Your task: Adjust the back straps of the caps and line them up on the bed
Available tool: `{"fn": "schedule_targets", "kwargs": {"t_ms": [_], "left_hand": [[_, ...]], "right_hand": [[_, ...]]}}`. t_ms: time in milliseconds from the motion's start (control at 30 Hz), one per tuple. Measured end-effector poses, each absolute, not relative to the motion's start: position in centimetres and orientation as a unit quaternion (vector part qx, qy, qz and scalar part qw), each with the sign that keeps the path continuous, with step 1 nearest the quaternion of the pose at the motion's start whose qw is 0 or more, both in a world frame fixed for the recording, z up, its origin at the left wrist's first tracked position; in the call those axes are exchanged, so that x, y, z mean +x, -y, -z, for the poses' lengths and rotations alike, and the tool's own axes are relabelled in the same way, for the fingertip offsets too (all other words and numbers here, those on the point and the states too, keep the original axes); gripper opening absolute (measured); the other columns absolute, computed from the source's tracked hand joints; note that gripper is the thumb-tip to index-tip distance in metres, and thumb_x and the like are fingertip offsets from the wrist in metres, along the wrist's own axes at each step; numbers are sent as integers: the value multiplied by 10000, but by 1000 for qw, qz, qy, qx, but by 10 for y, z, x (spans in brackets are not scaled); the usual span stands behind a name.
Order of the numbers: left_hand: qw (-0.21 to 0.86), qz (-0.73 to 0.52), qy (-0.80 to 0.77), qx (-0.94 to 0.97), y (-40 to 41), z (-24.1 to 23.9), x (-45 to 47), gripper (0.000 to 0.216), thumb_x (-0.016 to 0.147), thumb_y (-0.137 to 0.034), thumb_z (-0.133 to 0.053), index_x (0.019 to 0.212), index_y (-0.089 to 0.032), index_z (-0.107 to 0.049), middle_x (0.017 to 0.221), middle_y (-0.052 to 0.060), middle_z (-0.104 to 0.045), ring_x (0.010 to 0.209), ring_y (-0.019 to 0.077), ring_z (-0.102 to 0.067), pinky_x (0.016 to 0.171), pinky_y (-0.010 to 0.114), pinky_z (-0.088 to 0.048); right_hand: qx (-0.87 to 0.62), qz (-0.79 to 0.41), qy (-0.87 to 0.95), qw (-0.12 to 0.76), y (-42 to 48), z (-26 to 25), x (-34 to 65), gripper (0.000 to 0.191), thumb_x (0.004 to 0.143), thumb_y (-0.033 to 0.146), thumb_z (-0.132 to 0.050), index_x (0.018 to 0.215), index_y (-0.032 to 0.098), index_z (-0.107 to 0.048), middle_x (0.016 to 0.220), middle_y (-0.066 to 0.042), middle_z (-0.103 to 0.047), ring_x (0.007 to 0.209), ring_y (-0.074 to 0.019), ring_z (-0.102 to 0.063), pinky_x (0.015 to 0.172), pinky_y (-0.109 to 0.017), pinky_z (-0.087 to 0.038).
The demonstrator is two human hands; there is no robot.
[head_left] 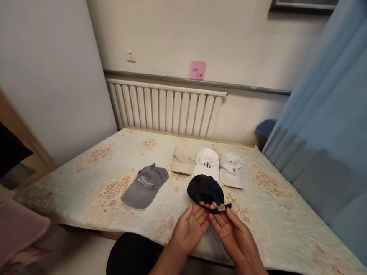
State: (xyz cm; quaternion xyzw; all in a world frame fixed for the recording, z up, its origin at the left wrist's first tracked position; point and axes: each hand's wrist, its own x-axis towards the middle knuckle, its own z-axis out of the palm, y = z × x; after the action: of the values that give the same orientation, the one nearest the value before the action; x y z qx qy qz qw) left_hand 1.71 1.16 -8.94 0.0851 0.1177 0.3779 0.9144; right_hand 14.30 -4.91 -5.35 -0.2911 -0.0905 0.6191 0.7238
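A dark navy cap (205,188) lies on the flowered bedspread (80,182), its back strap with a small metal buckle (221,208) turned toward me. My left hand (189,227) pinches the left end of that strap with its fingertips. My right hand (232,230) holds the strap at the buckle. Behind the navy cap sit a beige cap (182,159), a white cap with a black logo (206,162) and a white cap (231,169) in a row. A grey cap with white script (145,185) lies to the left.
A white radiator (165,107) runs along the back wall, with a pink note (197,70) above it. Blue curtain (337,135) hangs at the right. A pinkish cushion (14,233) lies at the lower left. My dark trouser knee (129,258) is below.
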Motion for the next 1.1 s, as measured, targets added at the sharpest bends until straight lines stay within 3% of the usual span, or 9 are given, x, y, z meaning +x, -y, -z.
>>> {"fn": "schedule_targets", "kwargs": {"t_ms": [167,367,533,667,833,967,1100], "left_hand": [[890,-439,-126,5,-13,86,24,101,855,-186,-542,868,-134,-627,818,46,-693,756,131,-643,729,256,-484],[891,-437,-121,-20,-5,84,17,106,855,-199,-532,847,-144,-623,806,44,-698,722,141,-642,679,276,-485],[889,-448,-98,-8,-4,79,16,140,854,-210,-520,809,-131,-627,796,57,-685,829,172,-645,803,326,-482],[894,-441,-82,-6,-3,68,16,191,858,-221,-488,832,-111,-642,903,94,-688,1007,201,-612,945,360,-428],[896,-441,-57,24,-2,55,15,221,845,-264,-482,893,-139,-658,1034,105,-673,1154,220,-534,1012,386,-372],[888,-451,-33,85,1,52,16,151,811,-247,-545,814,-164,-672,1095,95,-657,1227,241,-470,1055,416,-319],[867,-455,-44,198,8,51,19,257,732,-215,-657,983,-156,-663,1172,111,-616,1208,264,-478,1065,413,-290]], "right_hand": [[-303,-569,46,763,50,61,149,197,623,135,-758,788,203,-674,873,-23,-741,849,-169,-681,781,-318,-537],[-297,-533,81,788,49,63,142,139,648,141,-744,758,182,-668,849,-22,-731,817,-152,-676,778,-293,-543],[-292,-525,101,793,53,61,138,117,694,142,-712,792,182,-664,847,-1,-714,805,-126,-657,773,-278,-539],[-292,-508,119,802,54,53,139,132,688,156,-720,797,205,-665,847,6,-700,803,-127,-643,765,-283,-537],[-296,-502,136,801,56,47,139,113,700,175,-712,801,204,-669,866,1,-690,834,-131,-630,789,-282,-524],[-291,-506,142,799,56,47,137,115,719,183,-697,828,204,-670,855,6,-685,816,-127,-628,783,-279,-521],[-288,-511,141,797,56,47,133,95,725,178,-692,815,194,-666,839,8,-686,795,-122,-632,772,-272,-523]]}}
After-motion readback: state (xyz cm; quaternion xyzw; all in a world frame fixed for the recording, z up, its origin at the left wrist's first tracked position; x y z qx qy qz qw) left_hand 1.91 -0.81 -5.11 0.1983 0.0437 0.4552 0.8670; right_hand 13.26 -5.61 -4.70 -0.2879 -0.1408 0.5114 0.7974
